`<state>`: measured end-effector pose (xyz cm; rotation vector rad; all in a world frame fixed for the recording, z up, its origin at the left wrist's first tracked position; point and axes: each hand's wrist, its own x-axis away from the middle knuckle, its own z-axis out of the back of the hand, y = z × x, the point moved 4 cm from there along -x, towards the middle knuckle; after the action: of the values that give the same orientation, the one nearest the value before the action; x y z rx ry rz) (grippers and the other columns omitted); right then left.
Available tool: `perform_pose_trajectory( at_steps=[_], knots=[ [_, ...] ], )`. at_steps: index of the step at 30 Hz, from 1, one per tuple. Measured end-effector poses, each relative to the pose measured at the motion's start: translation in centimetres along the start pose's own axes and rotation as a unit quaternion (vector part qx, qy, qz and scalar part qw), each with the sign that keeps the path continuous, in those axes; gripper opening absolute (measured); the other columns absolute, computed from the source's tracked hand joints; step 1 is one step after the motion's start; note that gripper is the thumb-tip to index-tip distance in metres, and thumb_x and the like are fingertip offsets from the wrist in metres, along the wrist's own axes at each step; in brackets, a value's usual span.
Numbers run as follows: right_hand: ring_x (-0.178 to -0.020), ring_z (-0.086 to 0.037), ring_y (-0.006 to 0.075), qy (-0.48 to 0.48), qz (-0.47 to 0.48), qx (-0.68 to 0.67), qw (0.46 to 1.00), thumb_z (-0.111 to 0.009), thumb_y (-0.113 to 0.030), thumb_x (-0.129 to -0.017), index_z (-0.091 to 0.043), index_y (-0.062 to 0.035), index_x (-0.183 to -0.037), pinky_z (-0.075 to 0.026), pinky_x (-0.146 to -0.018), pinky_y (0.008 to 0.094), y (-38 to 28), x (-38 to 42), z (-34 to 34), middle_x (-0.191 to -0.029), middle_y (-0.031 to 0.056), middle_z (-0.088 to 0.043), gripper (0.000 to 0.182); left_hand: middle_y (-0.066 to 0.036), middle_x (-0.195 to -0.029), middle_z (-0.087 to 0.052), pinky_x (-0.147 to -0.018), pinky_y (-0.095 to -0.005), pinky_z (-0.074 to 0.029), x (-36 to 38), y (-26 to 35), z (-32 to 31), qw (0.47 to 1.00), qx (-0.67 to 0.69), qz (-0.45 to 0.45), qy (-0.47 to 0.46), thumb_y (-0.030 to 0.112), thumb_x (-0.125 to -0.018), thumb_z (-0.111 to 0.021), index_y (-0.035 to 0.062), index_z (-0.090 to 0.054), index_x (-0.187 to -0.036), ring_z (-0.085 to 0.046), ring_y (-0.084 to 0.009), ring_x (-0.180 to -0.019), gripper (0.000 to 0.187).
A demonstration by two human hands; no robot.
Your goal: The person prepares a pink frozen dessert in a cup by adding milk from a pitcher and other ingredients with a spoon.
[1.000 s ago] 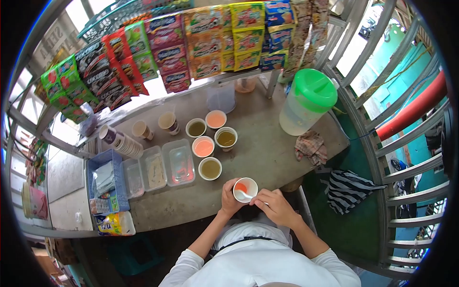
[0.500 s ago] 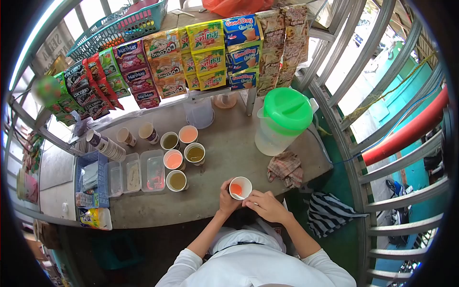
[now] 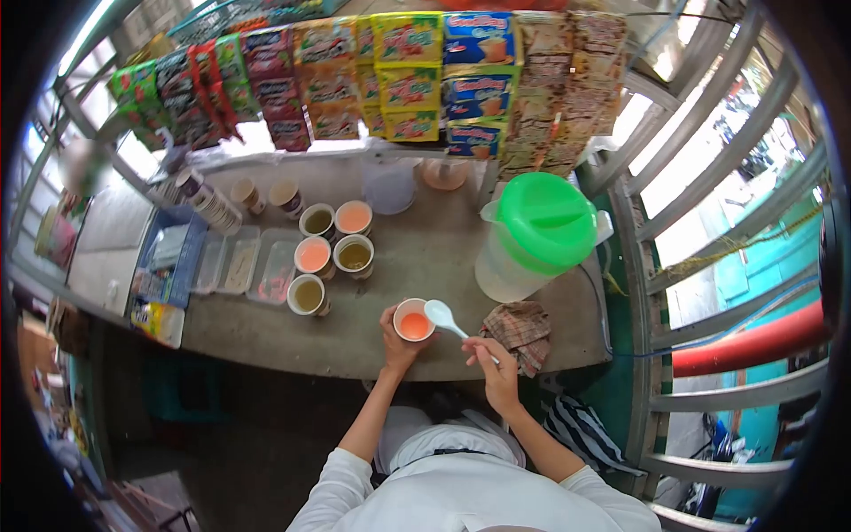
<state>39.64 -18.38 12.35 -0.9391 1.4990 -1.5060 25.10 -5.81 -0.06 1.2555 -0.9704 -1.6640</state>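
Observation:
In my left hand (image 3: 401,344) is a white paper cup (image 3: 403,308) with orange-pink drink (image 3: 414,326) low inside it, held near the table's front edge. My right hand (image 3: 493,362) pinches the handle of a white plastic spoon (image 3: 442,316), whose bowl hangs at the right rim of the cup. To the left on the table stand several filled paper cups, some with a pink drink (image 3: 354,216) and some with a greenish-brown one (image 3: 308,297). Just beyond my right hand lies a crumpled checked cloth (image 3: 518,332).
A pitcher with a green lid (image 3: 548,218) stands at the right. On the left are clear plastic containers (image 3: 280,262), a blue basket (image 3: 188,266) and stacked cups (image 3: 211,206). Strips of drink sachets (image 3: 408,75) hang across the back; metal bars (image 3: 700,355) border the right side.
The spoon has come up out of the cup, and my right hand has moved right with it. My left hand still holds the cup. The whole view has shifted somewhat.

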Motion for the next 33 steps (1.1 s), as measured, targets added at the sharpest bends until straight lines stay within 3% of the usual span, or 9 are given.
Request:
perform_pose_trajectory(
  at_steps=[4,5,8,11,14,20,26,29,33],
  knots=[
    [-0.079,-0.057,0.0108,-0.011,-0.022,-0.059,0.998,-0.049,-0.013,-0.095,-0.062,0.0017,-0.113,-0.045,-0.073,0.0236,-0.3,-0.3,-0.1,-0.101,0.009,-0.064,0.027,-0.022,-0.128,-0.047,-0.104,-0.0438,-0.035,0.3,3.9,2.5,0.987,-0.068,-0.133,0.06,0.033,-0.048,-0.092,0.0085,-0.023,-0.131,-0.042,-0.0355,-0.124,0.111],
    [-0.079,-0.057,0.0105,-0.022,-0.009,-0.066,0.997,-0.049,-0.012,-0.095,-0.061,0.0016,-0.114,-0.045,-0.074,0.0237,-0.5,-0.3,-0.1,-0.102,0.009,-0.064,0.027,-0.022,-0.127,-0.045,-0.103,-0.0445,-0.031,1.0,4.2,3.1,0.983,-0.038,-0.145,0.103,0.046,-0.059,-0.085,0.0075,-0.03,-0.13,-0.038,-0.0372,-0.125,0.098],
    [-0.084,-0.057,0.0116,-0.067,0.007,-0.095,0.993,-0.049,-0.013,-0.094,-0.06,0.0016,-0.117,-0.044,-0.079,0.0252,-1.1,0.3,-1.0,-0.107,0.0098,-0.062,0.029,-0.02,-0.116,-0.051,-0.096,-0.041,-0.037,3.8,6.7,5.2,0.99,-0.093,-0.038,0.101,0.054,-0.078,-0.065,0.003,-0.045,-0.121,-0.048,-0.0324,-0.112,0.07],
    [-0.094,-0.057,0.0157,-0.134,-0.003,-0.115,0.984,-0.05,-0.017,-0.094,-0.057,0.0021,-0.121,-0.042,-0.088,0.028,-1.8,1.2,-2.6,-0.114,0.0115,-0.06,0.034,-0.015,-0.102,-0.056,-0.085,-0.0344,-0.043,2.7,12.0,3.5,0.988,0.103,0.091,-0.065,0.048,-0.094,-0.041,-0.002,-0.056,-0.107,-0.055,-0.0235,-0.095,0.054],
    [-0.106,-0.054,0.0172,-0.175,0.004,-0.098,0.98,-0.051,-0.015,-0.093,-0.054,0.0015,-0.126,-0.039,-0.095,0.0293,-1.8,2.0,-4.4,-0.119,0.0116,-0.057,0.037,-0.01,-0.094,-0.058,-0.077,-0.0282,-0.046,3.4,12.0,0.7,0.909,0.331,0.248,-0.049,0.038,-0.1,-0.032,-0.0035,-0.057,-0.105,-0.056,-0.015,-0.085,0.048],
    [-0.113,-0.049,0.0178,-0.133,0.005,-0.047,0.99,-0.052,-0.017,-0.092,-0.048,-0.0018,-0.132,-0.04,-0.093,0.029,-0.3,0.6,-3.0,-0.125,0.0096,-0.053,0.042,-0.007,-0.088,-0.06,-0.077,-0.0284,-0.048,1.9,11.1,1.9,0.879,0.355,0.318,0.012,0.03,-0.101,-0.034,-0.0002,-0.056,-0.093,-0.059,-0.0137,-0.081,0.038],
    [-0.127,-0.04,0.0219,0.326,0.076,-0.027,0.942,-0.047,-0.027,-0.095,-0.038,-0.0031,-0.137,-0.027,-0.105,0.0344,0.1,-6.2,8.0,-0.138,0.0096,-0.041,0.05,-0.001,-0.073,-0.047,-0.062,-0.0241,-0.043,0.4,8.0,4.9,0.919,0.301,0.253,-0.013,0.023,-0.101,-0.038,0.0005,-0.053,-0.096,-0.053,-0.0094,-0.07,0.027],
    [-0.124,-0.042,0.0205,0.299,0.078,-0.111,0.945,-0.04,-0.04,-0.097,-0.04,-0.0053,-0.136,-0.03,-0.103,0.0349,1.9,-11.4,13.5,-0.136,0.0076,-0.045,0.052,0.002,-0.07,-0.039,-0.058,-0.0202,-0.036,0.1,5.4,5.7,0.94,0.218,0.257,0.061,0.024,-0.094,-0.056,0.0015,-0.052,-0.099,-0.043,-0.0058,-0.065,0.023],
    [-0.11,-0.053,0.0182,0.227,0.095,-0.276,0.929,-0.04,-0.045,-0.097,-0.052,-0.0068,-0.126,-0.041,-0.092,0.0332,-2.0,-16.9,14.9,-0.12,0.0067,-0.057,0.05,0.003,-0.074,-0.041,-0.059,-0.0183,-0.033,-0.4,4.1,4.5,0.985,0.107,0.13,0.033,0.022,-0.07,-0.083,0.0029,-0.051,-0.107,-0.036,-0.0047,-0.065,0.053]
  ],
)
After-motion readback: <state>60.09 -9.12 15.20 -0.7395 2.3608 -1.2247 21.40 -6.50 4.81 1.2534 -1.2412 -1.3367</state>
